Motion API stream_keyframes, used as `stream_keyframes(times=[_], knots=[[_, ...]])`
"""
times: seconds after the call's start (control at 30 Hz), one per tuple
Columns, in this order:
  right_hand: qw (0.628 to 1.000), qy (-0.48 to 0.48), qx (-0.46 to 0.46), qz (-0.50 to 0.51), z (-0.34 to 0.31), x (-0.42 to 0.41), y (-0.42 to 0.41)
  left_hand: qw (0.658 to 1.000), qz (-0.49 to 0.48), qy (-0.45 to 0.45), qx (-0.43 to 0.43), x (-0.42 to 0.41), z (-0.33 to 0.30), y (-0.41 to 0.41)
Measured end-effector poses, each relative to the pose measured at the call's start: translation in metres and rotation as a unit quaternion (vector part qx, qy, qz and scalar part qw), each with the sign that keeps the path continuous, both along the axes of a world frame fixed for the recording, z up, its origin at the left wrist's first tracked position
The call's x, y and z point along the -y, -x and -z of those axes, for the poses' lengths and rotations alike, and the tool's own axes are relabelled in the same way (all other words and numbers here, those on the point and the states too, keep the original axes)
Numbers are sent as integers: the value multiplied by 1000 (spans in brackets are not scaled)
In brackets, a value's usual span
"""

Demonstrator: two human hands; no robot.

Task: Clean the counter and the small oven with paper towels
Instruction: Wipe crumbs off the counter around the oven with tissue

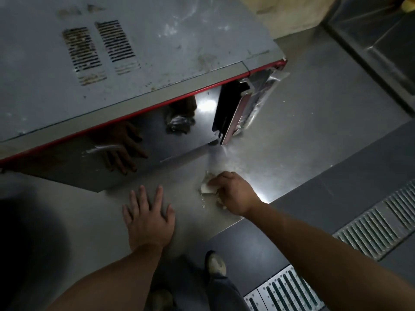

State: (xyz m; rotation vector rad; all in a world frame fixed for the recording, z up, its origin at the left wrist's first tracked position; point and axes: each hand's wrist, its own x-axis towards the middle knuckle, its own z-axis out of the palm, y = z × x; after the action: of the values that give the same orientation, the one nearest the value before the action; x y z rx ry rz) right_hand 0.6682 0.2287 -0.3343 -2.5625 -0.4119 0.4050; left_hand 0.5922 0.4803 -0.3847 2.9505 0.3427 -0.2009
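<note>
A small grey oven (139, 55) with a red front trim and a shiny dark door stands on the steel counter (298, 140). Its top is stained and carries two vent grilles. My right hand (233, 191) grips a crumpled white paper towel (207, 186) and presses it on the counter just in front of the oven's right corner. My left hand (148, 218) lies flat on the counter with fingers spread, in front of the oven door. Both hands are mirrored in the door.
The counter's front edge runs diagonally beside my right forearm. Below it lie a dark tiled floor, metal drain grates (379, 223) and my shoe (216, 264). A steel sink or ledge (379, 48) sits at the far right. Peeling film hangs at the oven's right panel (258, 102).
</note>
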Motion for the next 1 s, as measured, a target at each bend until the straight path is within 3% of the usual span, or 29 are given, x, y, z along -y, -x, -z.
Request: stream_keyframes(times=[0.23, 0.67, 1.0], knots=[[989, -57, 52, 129, -13, 15, -24, 1000, 6, -1, 17, -1, 5, 1], [968, -15, 59, 244, -38, 42, 42, 999, 46, 6, 18, -4, -2, -1], [951, 96, 8, 295, -80, 59, 83, 971, 240, 13, 19, -10, -25, 10]])
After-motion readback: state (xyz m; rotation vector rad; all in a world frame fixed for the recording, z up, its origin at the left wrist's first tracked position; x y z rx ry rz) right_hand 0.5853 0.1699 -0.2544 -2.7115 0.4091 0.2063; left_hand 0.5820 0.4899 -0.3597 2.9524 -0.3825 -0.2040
